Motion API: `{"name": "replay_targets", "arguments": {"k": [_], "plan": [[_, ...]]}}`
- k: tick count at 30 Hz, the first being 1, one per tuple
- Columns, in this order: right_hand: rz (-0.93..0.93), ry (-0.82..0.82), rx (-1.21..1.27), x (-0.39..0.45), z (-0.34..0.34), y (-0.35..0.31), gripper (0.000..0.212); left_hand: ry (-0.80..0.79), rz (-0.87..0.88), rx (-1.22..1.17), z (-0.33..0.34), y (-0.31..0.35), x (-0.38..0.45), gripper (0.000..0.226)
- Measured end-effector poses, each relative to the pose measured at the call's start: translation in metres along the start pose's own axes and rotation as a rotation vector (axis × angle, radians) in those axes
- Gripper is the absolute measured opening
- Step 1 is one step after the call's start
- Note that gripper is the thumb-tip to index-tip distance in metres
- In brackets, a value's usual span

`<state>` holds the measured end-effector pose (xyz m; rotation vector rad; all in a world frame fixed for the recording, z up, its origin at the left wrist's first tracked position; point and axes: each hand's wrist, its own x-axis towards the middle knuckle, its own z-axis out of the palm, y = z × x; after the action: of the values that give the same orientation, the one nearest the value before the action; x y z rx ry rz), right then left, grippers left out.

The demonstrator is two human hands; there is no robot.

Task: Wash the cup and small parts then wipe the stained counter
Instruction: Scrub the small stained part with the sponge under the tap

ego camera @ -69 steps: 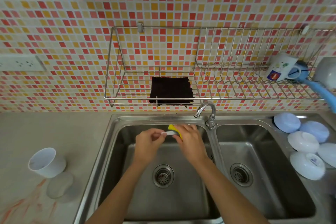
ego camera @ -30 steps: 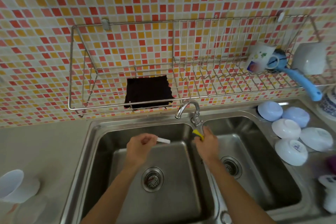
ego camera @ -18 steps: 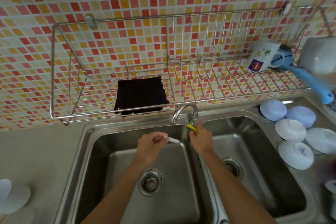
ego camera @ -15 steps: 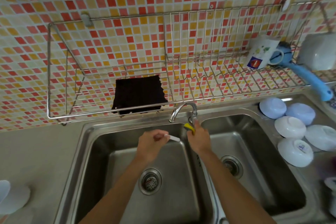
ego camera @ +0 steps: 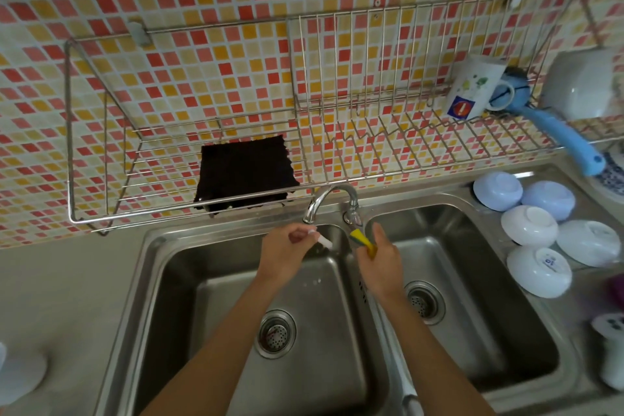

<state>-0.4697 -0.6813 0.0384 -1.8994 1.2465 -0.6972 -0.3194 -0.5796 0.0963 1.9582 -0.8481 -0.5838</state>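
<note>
Left hand (ego camera: 287, 248) pinches a small white part (ego camera: 325, 242), long axis pointing right, directly under the tap (ego camera: 326, 201) spout. Right hand (ego camera: 380, 255), clenched on sponge (ego camera: 363, 240), sits just beside the tap handle.

Red-orange-yellow mosaic tiles (ego camera: 236, 10), black cloth (ego camera: 244, 176), yellow sponge (ego camera: 363, 240), blue brush (ego camera: 560, 132)

Over a stainless-steel double sink (ego camera: 175, 280), a left hand (ego camera: 283, 252) pinches a small white plastic part (ego camera: 325, 242) beneath the curved chrome faucet (ego camera: 326, 201), while the right hand (ego camera: 380, 258) clutches a yellow sponge (ego camera: 363, 240).
</note>
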Motion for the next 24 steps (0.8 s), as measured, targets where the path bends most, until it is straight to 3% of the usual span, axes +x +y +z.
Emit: {"name": "replay_targets", "arguments": {"k": [9,21,24], "plan": [[0.086,-0.013,0.006,-0.014,-0.015,0.013,0.053,0.057,0.091,0.03,-0.013,-0.001,-0.009,0.016],[0.142,-0.092,0.155,-0.012,0.006,0.015,0.057,0.064,0.175,0.05,-0.012,0.0,-0.012,0.017],[0.175,-0.118,0.2,-0.014,0.006,0.013,0.042,0.049,0.218,0.092,-0.016,-0.005,-0.017,0.019]]}}
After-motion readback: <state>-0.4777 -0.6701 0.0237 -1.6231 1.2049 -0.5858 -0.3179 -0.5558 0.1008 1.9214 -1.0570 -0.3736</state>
